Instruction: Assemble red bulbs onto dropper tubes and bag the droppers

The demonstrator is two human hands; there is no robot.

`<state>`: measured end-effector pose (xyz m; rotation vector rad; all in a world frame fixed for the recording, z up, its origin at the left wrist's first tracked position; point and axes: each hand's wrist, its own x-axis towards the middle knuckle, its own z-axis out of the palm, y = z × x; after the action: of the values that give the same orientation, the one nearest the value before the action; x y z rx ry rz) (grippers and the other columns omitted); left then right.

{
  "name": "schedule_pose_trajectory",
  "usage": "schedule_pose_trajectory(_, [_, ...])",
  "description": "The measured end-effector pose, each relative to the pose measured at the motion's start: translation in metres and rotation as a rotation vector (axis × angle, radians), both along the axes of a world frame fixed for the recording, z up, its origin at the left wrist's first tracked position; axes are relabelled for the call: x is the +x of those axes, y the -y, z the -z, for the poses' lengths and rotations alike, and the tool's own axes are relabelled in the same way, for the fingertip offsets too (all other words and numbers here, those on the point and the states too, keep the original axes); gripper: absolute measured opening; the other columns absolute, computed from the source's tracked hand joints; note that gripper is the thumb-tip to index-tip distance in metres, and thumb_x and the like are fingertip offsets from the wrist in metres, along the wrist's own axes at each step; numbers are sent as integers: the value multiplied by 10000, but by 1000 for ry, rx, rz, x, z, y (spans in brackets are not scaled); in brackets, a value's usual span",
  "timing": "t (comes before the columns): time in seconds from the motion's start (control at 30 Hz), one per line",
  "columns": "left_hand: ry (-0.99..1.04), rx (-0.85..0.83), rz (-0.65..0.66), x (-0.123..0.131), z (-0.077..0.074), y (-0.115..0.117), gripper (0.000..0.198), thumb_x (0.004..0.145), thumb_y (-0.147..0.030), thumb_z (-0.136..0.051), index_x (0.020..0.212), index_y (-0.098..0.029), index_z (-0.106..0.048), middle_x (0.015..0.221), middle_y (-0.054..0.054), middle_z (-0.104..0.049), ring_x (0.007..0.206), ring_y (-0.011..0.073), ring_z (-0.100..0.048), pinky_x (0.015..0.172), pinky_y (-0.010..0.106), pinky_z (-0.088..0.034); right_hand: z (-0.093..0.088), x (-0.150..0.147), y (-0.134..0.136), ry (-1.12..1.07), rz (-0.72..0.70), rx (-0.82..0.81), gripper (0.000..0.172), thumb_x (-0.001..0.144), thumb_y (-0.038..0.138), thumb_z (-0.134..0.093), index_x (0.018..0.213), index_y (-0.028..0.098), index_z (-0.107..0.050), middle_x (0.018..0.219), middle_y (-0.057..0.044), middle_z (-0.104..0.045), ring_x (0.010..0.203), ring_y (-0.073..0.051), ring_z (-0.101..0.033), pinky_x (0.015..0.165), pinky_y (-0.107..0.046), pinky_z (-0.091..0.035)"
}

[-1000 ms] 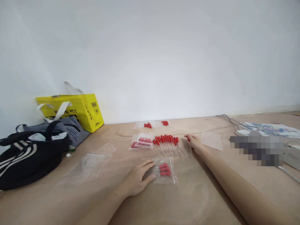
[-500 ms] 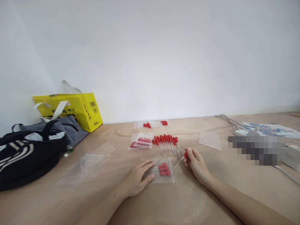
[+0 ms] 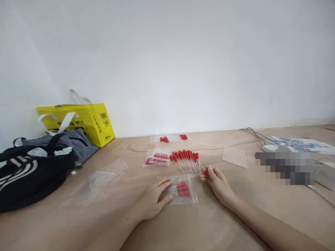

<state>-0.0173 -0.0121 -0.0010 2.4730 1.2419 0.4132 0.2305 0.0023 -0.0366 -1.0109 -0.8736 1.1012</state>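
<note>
My left hand (image 3: 156,198) lies spread on the left end of a clear zip bag (image 3: 190,199), thumb apart from the fingers, pressing it to the table. Inside the bag are several droppers with red bulbs (image 3: 183,188), their thin stems partly under my fingers. Between thumb and fingertips, my right hand (image 3: 216,179) pinches another dropper (image 3: 205,172) by its red bulb. Its clear stem points left, its tip near the bag's mouth; whether the tip is inside I cannot tell. Just behind, more loose droppers (image 3: 187,161) are fanned out in a row, bulbs away from me.
Filled zip bags (image 3: 157,158) are stacked behind my left hand, with another bag of red-bulbed droppers (image 3: 172,138) by the wall. Flat zip bags (image 3: 96,184) lie left, one more (image 3: 235,157) right. A yellow bag (image 3: 101,125), a black bag (image 3: 34,177) and cables (image 3: 258,134) flank the table.
My right hand has shifted slightly left and turned the dropper flatter, its stem now pointing left at the bag's upper corner. My left hand stays in place.
</note>
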Motion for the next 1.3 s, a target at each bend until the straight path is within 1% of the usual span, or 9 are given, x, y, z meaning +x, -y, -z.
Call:
schedule_pose_trajectory(0.13, [28, 6, 8, 0, 1, -1, 446, 824, -404, -433, 1236, -236, -412, 1309, 39, -413, 1190, 213, -370, 993, 390, -306, -3, -5, 4, -26, -189, -43, 360, 628, 525, -618, 699, 197, -489, 668, 15, -554, 665, -141, -591, 689, -294, -487])
schedule_pose_trajectory(0.23, [28, 7, 7, 1, 0, 0, 442, 819, -394, -443, 1230, -232, -420, 1305, 42, -419, 1187, 214, -375, 991, 391, -309, -3, -7, 6, 30, -281, -36, 376, 624, 531, -618, 707, 184, -501, 654, 19, -560, 606, -122, -572, 632, -271, -471])
schedule_pose_trajectory(0.47, [16, -15, -5, 1, -1, 0, 436, 825, -398, -432, 1228, -232, -423, 1316, 38, -403, 1201, 216, -356, 998, 400, -297, -1, -2, 4, 181, -243, -15, 405, 680, 571, -533, 679, 166, -532, 509, 26, -542, 478, -90, -472, 498, -211, -364])
schedule_pose_trajectory(0.6, [4, -15, -2, 2, -3, 0, 433, 824, -386, -436, 1227, -230, -420, 1313, 40, -407, 1203, 219, -352, 998, 403, -298, -6, -3, 6, 164, -193, 0, 353, 631, 511, -618, 693, 166, -573, 572, 19, -580, 538, -92, -501, 565, -217, -399])
schedule_pose_trajectory(0.7, [-2, -14, -8, 3, -5, 2, 430, 823, -370, -441, 1225, -219, -419, 1307, 45, -415, 1199, 215, -358, 997, 396, -303, -10, -6, 9, 130, -258, -38, 370, 575, 471, -675, 783, 170, -615, 702, -12, -635, 628, -112, -556, 652, -245, -434])
schedule_pose_trajectory(0.77, [5, -10, -12, 4, -6, 2, 439, 820, -361, -446, 1232, -214, -407, 1302, 49, -420, 1194, 215, -364, 995, 396, -307, -11, -8, 11, 116, -320, -58, 405, 562, 459, -685, 840, 173, -613, 719, -13, -637, 643, -117, -572, 663, -255, -448])
schedule_pose_trajectory(0.93, [15, -17, -2, 3, -3, 1, 450, 820, -349, -443, 1239, -193, -394, 1305, 59, -416, 1196, 214, -362, 1001, 390, -300, -7, -19, 10, 212, -355, -27, 388, 568, 393, -696, 852, 174, -549, 709, 20, -596, 456, -69, -505, 475, -221, -431])
schedule_pose_trajectory(1.13, [15, -9, 1, 2, -1, 0, 456, 819, -353, -442, 1246, -206, -385, 1310, 54, -409, 1202, 213, -356, 1003, 395, -296, 1, -34, -4, 200, -403, 19, 383, 620, 316, -652, 924, 213, -444, 746, 16, -595, 641, -140, -601, 588, -273, -486])
schedule_pose_trajectory(1.3, [18, -16, 3, 3, -2, 0, 457, 817, -341, -444, 1244, -189, -389, 1307, 64, -412, 1193, 210, -368, 1000, 389, -304, 6, -37, -13, 334, -409, 42, 393, 673, 313, -576, 1016, 204, -421, 738, 3, -592, 667, -159, -603, 616, -303, -486])
